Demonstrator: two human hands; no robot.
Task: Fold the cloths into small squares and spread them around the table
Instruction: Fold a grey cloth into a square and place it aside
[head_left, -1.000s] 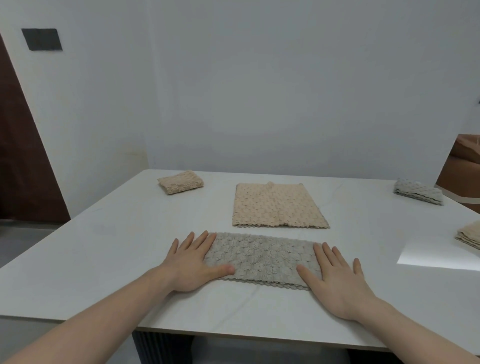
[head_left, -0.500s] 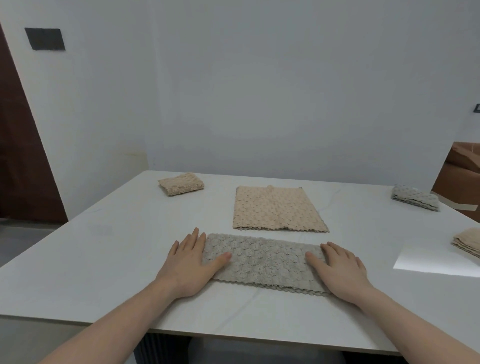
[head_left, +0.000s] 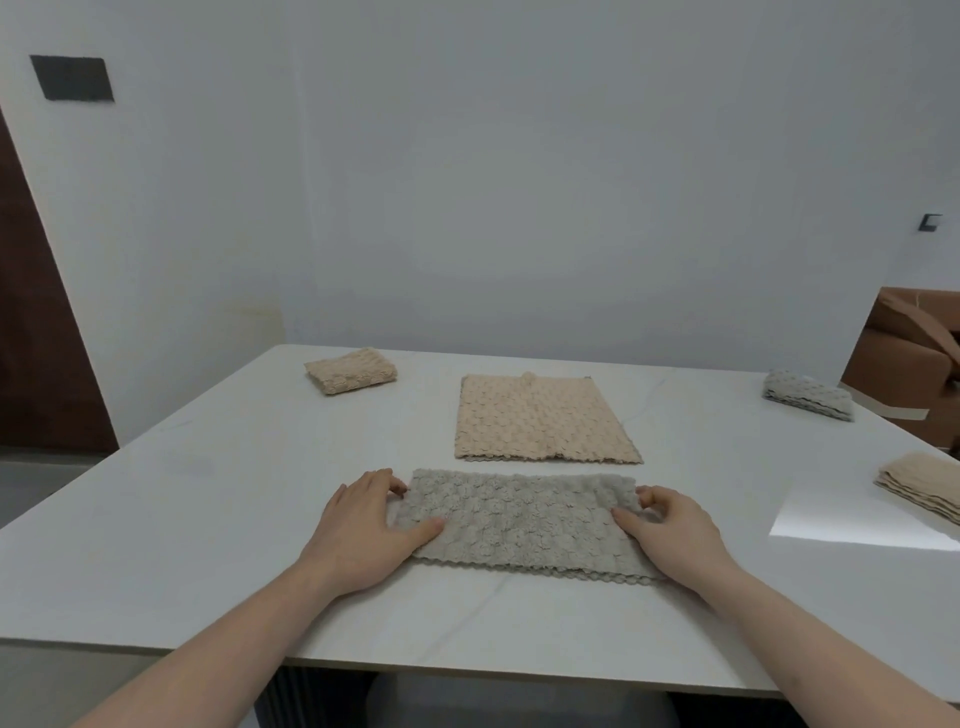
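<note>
My left hand (head_left: 363, 530) had its thumb laid across the top of the grey cloth (head_left: 522, 522) and its fingers curled down over the cloth's left end, pinching that short edge. My right hand (head_left: 670, 535) did the same at the other end: thumb on top, fingertips hooked around the far right corner, gripping it. Both forearms ran back toward me over the near edge of the table.

The grey cloth lay as a long strip folded lengthwise, stretched left to right between my two hands, close to the near side of the white table (head_left: 208, 519). Its scalloped edge faced me, and the far edge looked slightly lifted where my fingers held it.

Just beyond it, apart by a narrow gap, a beige cloth (head_left: 545, 418) lay flat in a large square in the middle of the table. At the far left corner sat a small folded beige cloth (head_left: 350, 370), well apart from the others. At the far right corner sat a small folded grey cloth (head_left: 808, 393), near the table edge. On the right side, partly cut off by the frame, lay another folded beige cloth (head_left: 922, 483), beside a bright patch of light on the tabletop.

Behind the table stood a plain white wall (head_left: 519, 182) carrying a dark rectangular plate (head_left: 71, 78) at upper left. A brown door (head_left: 36, 338) showed at the left.
</note>
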